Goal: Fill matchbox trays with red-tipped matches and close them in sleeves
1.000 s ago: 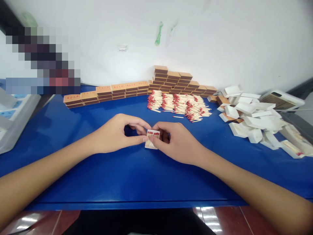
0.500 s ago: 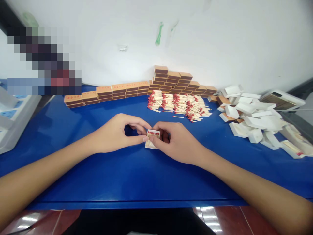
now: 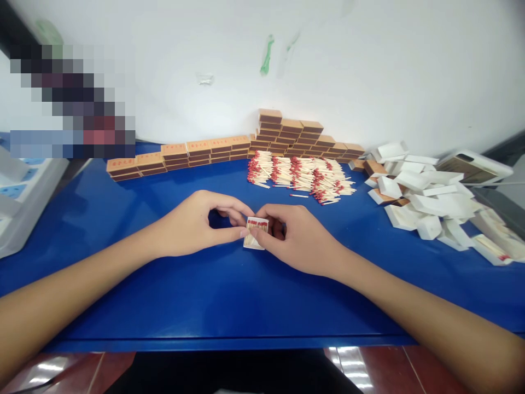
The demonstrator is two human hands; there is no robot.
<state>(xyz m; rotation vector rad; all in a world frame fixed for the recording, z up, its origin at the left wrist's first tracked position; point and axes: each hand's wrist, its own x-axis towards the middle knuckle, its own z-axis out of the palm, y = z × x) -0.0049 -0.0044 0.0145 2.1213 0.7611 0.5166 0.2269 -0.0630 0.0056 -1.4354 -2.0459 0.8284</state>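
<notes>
A small white matchbox tray (image 3: 255, 242) is held above the near middle of the blue table, with red-headed matches (image 3: 258, 223) lying in it. My left hand (image 3: 199, 223) pinches its left side, thumb at the edge and fingers behind. From the other side my right hand (image 3: 296, 236) grips it, the thumb lying over the matches and the fingers curled at the back. Beyond the hands spreads a pile of loose matches (image 3: 301, 174), heads mostly to the left.
Brown matchboxes (image 3: 199, 152) stand stacked along the white wall. White trays (image 3: 430, 202) and a few brown sleeves are heaped at the right, beside a phone-like object (image 3: 476, 167). On the left is a pale plastic bin (image 3: 30, 219) with blue-marked contents. The blue table's (image 3: 229, 343) front edge runs nearest me.
</notes>
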